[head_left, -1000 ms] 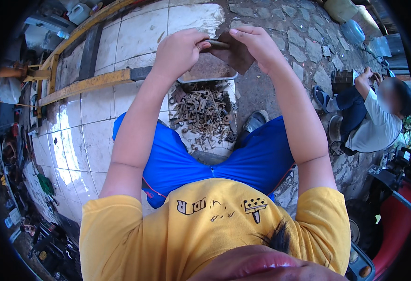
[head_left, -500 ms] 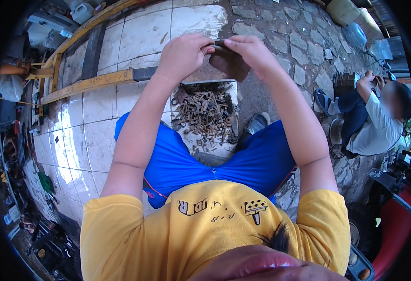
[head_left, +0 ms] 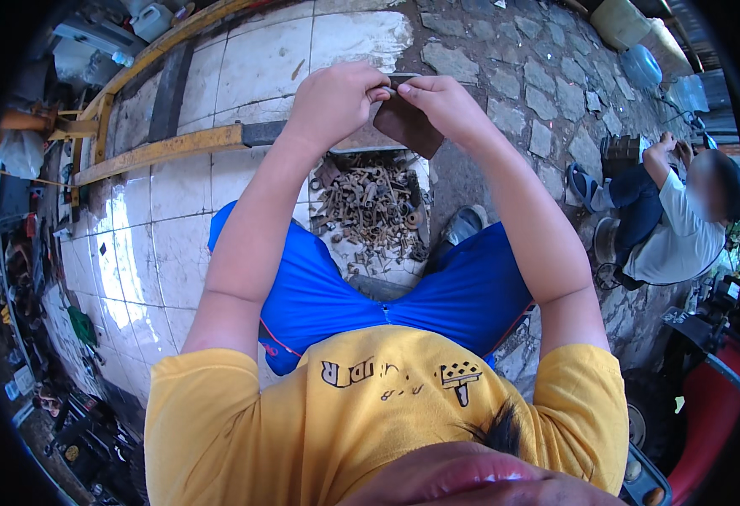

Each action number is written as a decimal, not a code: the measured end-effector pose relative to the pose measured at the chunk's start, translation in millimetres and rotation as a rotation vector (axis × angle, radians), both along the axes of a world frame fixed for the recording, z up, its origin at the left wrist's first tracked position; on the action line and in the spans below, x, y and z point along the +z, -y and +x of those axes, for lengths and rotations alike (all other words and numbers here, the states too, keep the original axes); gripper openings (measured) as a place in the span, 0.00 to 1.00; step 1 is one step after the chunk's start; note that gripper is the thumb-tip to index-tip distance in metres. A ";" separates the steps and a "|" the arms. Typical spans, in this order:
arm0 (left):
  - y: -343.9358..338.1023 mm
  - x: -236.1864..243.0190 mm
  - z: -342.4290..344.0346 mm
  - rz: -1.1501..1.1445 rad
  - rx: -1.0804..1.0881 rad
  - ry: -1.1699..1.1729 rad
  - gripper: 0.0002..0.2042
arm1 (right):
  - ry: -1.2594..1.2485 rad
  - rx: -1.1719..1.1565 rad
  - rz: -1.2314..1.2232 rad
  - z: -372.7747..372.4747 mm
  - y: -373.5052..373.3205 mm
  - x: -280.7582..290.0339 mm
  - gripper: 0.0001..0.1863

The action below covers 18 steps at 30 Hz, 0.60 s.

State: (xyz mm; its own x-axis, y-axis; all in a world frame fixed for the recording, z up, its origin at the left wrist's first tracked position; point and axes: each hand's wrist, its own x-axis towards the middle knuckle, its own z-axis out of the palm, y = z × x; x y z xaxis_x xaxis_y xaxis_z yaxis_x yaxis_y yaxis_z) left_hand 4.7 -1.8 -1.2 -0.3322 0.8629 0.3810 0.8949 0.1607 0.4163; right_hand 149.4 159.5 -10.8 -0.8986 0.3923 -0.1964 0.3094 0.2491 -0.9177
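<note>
Both arms reach forward over a heap of small metal parts (head_left: 365, 198), mostly rusty bolts, nuts and sleeves, between my feet. A limp-looking, flat brown piece (head_left: 409, 128), like sandpaper or cloth, hangs from my right hand (head_left: 447, 103), whose thumb and fingers are closed on its upper edge. Close beside it, my left hand (head_left: 336, 97) is closed, its fingertips pinching a small, greyish, rod-like part that reaches toward the brown piece. The fingers hide most of that part, so its kind cannot be made out.
A yellow and black metal frame (head_left: 167, 160) lies on the white floor tiles (head_left: 184, 278) to the left. Stone paving (head_left: 538, 110) runs along the right, where another person (head_left: 673, 211) sits low. Behind that person is a red vehicle (head_left: 715, 413).
My right hand has come slightly nearer to me and inward. The brown piece has shifted a little left and nearer, hanging lower. My left hand is almost still.
</note>
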 end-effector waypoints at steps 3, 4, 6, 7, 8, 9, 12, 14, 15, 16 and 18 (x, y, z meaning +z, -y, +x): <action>3.1 0.9 1.8 -0.018 0.017 0.010 0.06 | -0.050 -0.091 -0.233 2.1 -9.9 9.6 0.17; 1.9 2.6 2.8 -0.011 0.036 0.018 0.06 | -0.081 -0.087 -0.318 3.4 -23.8 10.5 0.16; 1.3 2.4 1.9 0.011 0.040 0.021 0.06 | -0.103 -0.083 -0.243 5.1 -16.0 11.4 0.17; 1.1 0.4 0.5 0.025 0.025 0.015 0.06 | -0.116 -0.082 -0.204 6.7 -10.7 13.5 0.17; 0.6 0.1 -0.7 0.039 0.010 0.009 0.06 | -0.063 -0.096 -0.127 6.5 0.8 7.0 0.17; 1.7 0.0 -0.3 0.037 0.015 0.006 0.06 | 0.016 -0.044 0.058 6.4 3.9 6.2 0.17; 2.9 0.5 2.4 0.035 0.036 0.009 0.06 | -0.084 -0.134 -0.266 6.4 -13.4 16.7 0.18; 2.5 1.7 2.8 0.036 0.061 0.023 0.06 | -0.119 -0.100 -0.320 7.2 -15.2 17.5 0.17; 1.9 2.7 3.0 0.015 0.047 0.019 0.07 | -0.120 -0.102 -0.309 6.6 -8.8 17.3 0.17; 2.4 3.8 2.3 -0.008 0.031 0.011 0.07 | -0.080 -0.082 -0.214 5.0 -2.6 8.9 0.17; 2.6 2.9 1.4 -0.018 0.019 0.003 0.08 | 0.004 -0.062 -0.130 3.7 1.9 3.2 0.17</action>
